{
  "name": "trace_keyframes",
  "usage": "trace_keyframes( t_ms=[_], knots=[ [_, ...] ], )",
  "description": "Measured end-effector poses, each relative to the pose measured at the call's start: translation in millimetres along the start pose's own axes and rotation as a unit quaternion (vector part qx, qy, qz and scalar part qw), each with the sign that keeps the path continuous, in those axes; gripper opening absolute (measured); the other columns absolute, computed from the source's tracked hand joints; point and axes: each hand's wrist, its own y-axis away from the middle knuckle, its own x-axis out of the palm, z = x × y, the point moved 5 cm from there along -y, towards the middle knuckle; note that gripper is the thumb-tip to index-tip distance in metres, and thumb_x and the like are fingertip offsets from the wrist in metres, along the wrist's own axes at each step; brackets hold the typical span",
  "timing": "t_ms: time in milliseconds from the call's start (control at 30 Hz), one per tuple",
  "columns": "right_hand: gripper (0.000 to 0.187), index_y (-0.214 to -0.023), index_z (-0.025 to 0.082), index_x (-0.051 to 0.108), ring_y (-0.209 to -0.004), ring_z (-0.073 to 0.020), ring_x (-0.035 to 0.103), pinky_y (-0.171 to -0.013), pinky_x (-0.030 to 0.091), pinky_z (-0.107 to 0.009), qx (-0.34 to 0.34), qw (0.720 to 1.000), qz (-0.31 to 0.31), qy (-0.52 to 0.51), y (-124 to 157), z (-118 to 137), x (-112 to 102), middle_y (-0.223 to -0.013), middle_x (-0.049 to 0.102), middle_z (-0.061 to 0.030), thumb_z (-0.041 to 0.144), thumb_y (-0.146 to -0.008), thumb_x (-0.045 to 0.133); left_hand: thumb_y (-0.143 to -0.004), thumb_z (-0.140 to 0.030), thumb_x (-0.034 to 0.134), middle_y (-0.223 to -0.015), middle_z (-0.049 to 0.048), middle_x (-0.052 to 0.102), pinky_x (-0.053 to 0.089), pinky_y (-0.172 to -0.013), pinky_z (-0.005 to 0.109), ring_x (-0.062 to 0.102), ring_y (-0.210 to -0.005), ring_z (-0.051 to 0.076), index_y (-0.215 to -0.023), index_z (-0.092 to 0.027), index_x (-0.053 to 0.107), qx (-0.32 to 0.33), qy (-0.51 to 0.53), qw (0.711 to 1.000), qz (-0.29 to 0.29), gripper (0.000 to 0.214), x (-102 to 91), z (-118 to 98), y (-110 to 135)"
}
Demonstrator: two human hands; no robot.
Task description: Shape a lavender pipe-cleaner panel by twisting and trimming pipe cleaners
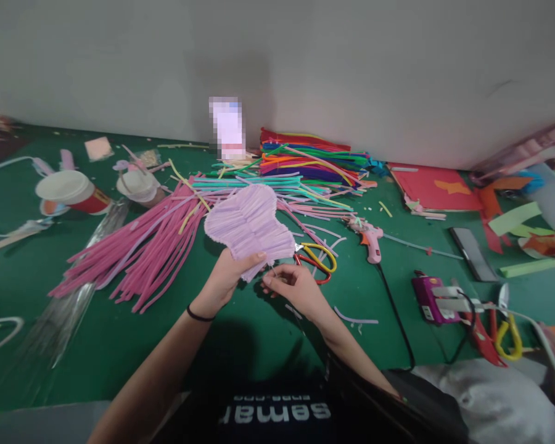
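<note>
My left hand (pixel 224 277) grips the narrow lower end of a lilac shape woven from pipe cleaners (pixel 248 225), holding it above the green table (pixel 120 333). My right hand (pixel 293 287) sits just to its right, fingers pinched on a thin wire or stem at the shape's bottom edge. Yellow-and-red-handled scissors (pixel 318 259) lie right behind that hand.
Pink pipe cleaners (pixel 139 253) fan out to the left, and multicoloured ones (pixel 305 161) are piled by the wall. A pink glue gun (pixel 370 237), paper cups (pixel 71 191), red paper (pixel 432 187), a purple tool (pixel 428 299) and more scissors (pixel 506 330) lie around.
</note>
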Motion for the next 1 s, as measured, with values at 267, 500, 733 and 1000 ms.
trace_keyframes(
  t_ms=[267, 500, 733, 1000],
  knots=[
    [0.035, -0.098, 0.019, 0.070, -0.076, -0.0134, 0.067, -0.067, 0.054, -0.024, 0.004, 0.964, 0.062, -0.260, -3, -11, 11, -0.088, 0.072, -0.0055, 0.050, -0.084, 0.062, -0.076, -0.031, 0.073, -0.061, -0.0034, 0.057, 0.038, -0.047, 0.021, 0.049, -0.051, 0.008, -0.073, -0.014, 0.063, -0.020, 0.106, 0.994, 0.008, 0.019, 4.2, -4, 4],
    [0.026, -0.083, 0.021, 0.066, -0.066, -0.0105, 0.062, -0.060, 0.051, -0.021, -0.039, 0.964, -0.015, -0.264, -13, -12, 15, -0.072, 0.066, 0.0009, 0.043, -0.072, 0.077, -0.076, -0.032, 0.072, -0.063, -0.0001, 0.060, 0.040, -0.049, 0.025, 0.052, -0.053, 0.012, -0.075, -0.015, 0.064, -0.039, 0.076, 0.996, 0.033, 0.019, 11.1, 5, 8],
    [0.025, -0.087, 0.024, 0.067, -0.068, -0.0112, 0.062, -0.061, 0.050, -0.022, -0.072, 0.968, -0.038, -0.238, -11, -12, 10, -0.076, 0.068, 0.0014, 0.039, -0.071, 0.079, -0.078, -0.032, 0.071, -0.069, 0.0022, 0.064, 0.046, -0.052, 0.026, 0.057, -0.056, 0.013, -0.083, -0.014, 0.067, -0.021, 0.065, 0.995, 0.069, 0.019, 14.1, 7, 10],
    [0.020, -0.082, 0.021, 0.069, -0.067, -0.0124, 0.063, -0.063, 0.050, -0.024, -0.088, 0.977, -0.043, -0.190, -7, 4, 0, -0.073, 0.069, -0.0006, 0.038, -0.073, 0.076, -0.087, -0.055, 0.052, -0.113, 0.0109, 0.069, 0.054, -0.085, 0.035, 0.066, -0.101, 0.025, -0.116, -0.017, 0.063, 0.012, 0.150, 0.988, 0.040, 0.049, 4.6, -8, 1]
  ],
)
